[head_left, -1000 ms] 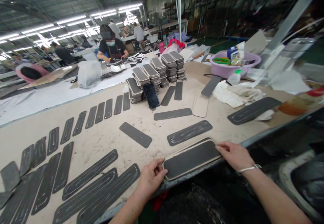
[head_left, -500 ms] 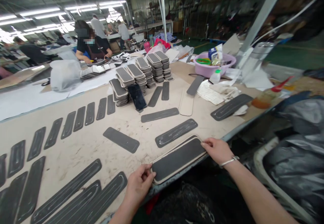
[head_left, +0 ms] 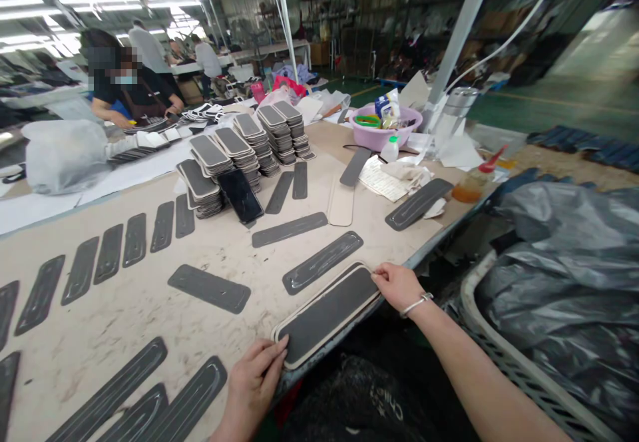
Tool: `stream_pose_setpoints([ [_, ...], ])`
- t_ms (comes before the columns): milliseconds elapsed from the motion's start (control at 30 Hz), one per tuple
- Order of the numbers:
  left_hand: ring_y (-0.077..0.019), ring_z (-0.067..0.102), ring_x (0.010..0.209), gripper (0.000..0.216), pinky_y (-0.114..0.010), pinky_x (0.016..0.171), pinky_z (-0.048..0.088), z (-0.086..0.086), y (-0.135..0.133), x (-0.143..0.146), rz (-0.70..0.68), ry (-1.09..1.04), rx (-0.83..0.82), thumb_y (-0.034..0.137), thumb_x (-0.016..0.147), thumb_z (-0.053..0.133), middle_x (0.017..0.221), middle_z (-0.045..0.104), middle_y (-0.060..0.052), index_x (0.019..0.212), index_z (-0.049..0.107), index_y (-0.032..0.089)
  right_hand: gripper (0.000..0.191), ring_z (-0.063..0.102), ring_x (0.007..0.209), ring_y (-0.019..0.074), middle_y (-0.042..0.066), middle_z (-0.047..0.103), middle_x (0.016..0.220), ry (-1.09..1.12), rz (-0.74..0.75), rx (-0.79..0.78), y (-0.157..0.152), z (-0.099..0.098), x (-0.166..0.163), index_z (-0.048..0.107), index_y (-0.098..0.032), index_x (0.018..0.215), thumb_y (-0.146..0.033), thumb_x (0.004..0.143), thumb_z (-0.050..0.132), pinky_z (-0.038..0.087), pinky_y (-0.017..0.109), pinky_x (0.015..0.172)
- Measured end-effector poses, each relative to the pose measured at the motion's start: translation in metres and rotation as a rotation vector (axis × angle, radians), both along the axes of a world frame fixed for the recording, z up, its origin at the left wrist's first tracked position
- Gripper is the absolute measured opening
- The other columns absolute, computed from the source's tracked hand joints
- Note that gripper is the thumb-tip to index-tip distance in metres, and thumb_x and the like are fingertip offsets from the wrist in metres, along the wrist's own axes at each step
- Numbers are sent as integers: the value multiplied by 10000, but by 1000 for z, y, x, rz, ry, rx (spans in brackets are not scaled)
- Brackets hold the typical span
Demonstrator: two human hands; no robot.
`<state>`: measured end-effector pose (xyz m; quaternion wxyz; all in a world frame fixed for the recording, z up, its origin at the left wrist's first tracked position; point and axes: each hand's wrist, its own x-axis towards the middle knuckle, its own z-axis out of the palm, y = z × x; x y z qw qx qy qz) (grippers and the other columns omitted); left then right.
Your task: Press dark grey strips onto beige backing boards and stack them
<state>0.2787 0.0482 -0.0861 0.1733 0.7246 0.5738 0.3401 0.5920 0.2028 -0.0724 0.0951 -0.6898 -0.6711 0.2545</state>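
A dark grey, rounded oblong panel with a pale border [head_left: 329, 315] lies at the table's near edge, on top of another pale-edged piece. My left hand [head_left: 253, 379] pinches its left end, thumb and fingers pressed together at the corner. At the opposite end, my right hand [head_left: 399, 287], with a bracelet on the wrist, grips the far corner between thumb and fingertips. Just beyond lies a grey strip with shiny wet-looking lines [head_left: 323, 262]. Another grey strip [head_left: 208, 287] rests to the left of it.
Stacks of pale-edged grey panels [head_left: 234, 146] stand further back, a phone [head_left: 240, 196] leaning on them. Several grey strips cover the left side. A purple basin [head_left: 372, 137], a bottle of amber liquid [head_left: 469, 188] and a basket [head_left: 519, 355] are at right. A co-worker [head_left: 137, 89] sits across.
The view has turned to the right, so the table's contents appear further left. Both hands stay at the panel's ends; my left fingers now lie straighter along its corner.
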Motion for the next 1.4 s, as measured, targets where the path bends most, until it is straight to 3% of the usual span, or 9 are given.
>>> stream_pose_setpoints([
  [300,-99,616,702,252,-172,629,515,1,-2,5,-13,16,-1,178,886,519,810,599,-35,1097,655,201,149,621,737,174,20,692,774,-1,20,-9,0,0,1,670,-186,824,-233,824,529,411,261,687],
  [533,-138,586,809,276,-241,690,527,5,-11,7,93,45,116,127,855,537,917,554,-73,1119,609,166,171,631,744,190,8,685,734,5,24,20,-3,-5,5,647,-201,848,-294,822,506,417,277,686],
  [700,-210,534,1026,334,-376,867,507,7,-15,9,-71,130,215,96,820,594,1105,539,-111,1136,606,203,184,634,720,187,-2,684,723,34,17,26,-5,-4,6,633,-218,830,-341,806,498,425,282,683],
  [833,-212,520,1064,315,-385,916,494,6,-10,12,-175,165,172,57,840,551,1069,584,-109,1129,604,173,183,634,710,186,-3,683,717,29,8,9,-6,2,4,632,-220,815,-341,793,497,426,280,671],
  [1200,-188,560,1008,258,-350,887,514,10,-7,14,-156,143,171,71,858,523,1019,610,-100,1069,634,170,218,634,736,195,6,687,739,26,-9,-27,-5,5,3,643,-216,834,-356,776,486,430,292,697],
  [1400,-203,578,1002,204,-383,881,522,14,-8,13,-148,166,121,192,855,579,1023,615,-105,1049,642,185,220,636,710,200,7,688,721,44,-14,2,-5,2,5,645,-226,813,-379,758,497,438,300,677],
])
